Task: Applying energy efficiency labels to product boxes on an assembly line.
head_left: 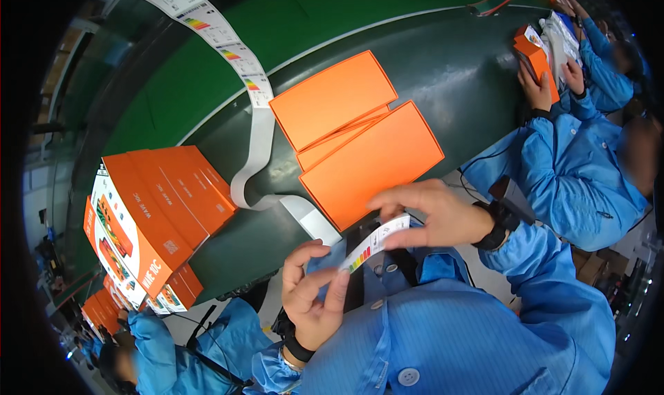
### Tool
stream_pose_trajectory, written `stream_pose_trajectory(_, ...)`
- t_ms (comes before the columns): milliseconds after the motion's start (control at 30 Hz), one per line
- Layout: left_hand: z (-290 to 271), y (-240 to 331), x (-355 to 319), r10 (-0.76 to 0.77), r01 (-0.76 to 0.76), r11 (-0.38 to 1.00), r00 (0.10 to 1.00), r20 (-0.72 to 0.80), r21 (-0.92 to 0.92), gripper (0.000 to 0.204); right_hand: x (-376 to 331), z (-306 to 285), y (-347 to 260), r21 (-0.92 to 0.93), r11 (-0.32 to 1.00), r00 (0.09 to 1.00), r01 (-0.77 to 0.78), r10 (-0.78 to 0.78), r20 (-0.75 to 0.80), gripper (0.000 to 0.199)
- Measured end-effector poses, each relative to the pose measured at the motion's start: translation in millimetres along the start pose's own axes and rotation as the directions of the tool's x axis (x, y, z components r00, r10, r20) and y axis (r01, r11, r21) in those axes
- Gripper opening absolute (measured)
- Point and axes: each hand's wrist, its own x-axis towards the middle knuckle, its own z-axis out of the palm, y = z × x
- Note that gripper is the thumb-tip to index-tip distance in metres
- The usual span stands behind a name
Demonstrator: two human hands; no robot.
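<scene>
The printed label (372, 247) is held at both ends, its long axis slanting from lower left to upper right. Its lower end is pinched by the left hand (312, 297), its upper end by the right hand (437, 216). The nearer orange box (373, 163) is seen just beyond, closer to the right hand; whether it is touched cannot be told.

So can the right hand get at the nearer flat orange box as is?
Likely yes: the right hand is beside the nearer flat orange box, nothing visible between them, though it's holding a label.
</scene>
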Motion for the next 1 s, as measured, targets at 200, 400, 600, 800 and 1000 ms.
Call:
stream_pose_trajectory(200,17,-18,-3,-0.305,0.294,0.942,0.951,-0.044,-0.163,0.045,7,-16,11,0.163,0.954,0.956,-0.251,0.271,-0.116,0.015)
stream_pose_trajectory(400,43,-60,11,-0.423,0.374,0.817,0.906,-0.015,-0.438,0.072,28,-13,40,0.105,0.938,0.934,-0.329,0.340,-0.111,0.015)
stream_pose_trajectory(600,46,-59,13,-0.471,0.434,0.749,0.880,0.058,-0.501,0.065,38,-12,31,0.019,0.941,0.938,-0.339,0.340,-0.071,0.014)
stream_pose_trajectory(800,46,-62,13,-0.460,0.428,0.766,0.886,0.056,-0.481,0.065,36,-9,33,0.018,0.948,0.942,-0.319,0.319,-0.103,0.017)
stream_pose_trajectory(1000,46,-61,14,-0.463,0.430,0.768,0.885,0.053,-0.475,0.065,37,-9,30,0.010,0.954,0.947,-0.298,0.297,-0.119,0.017)
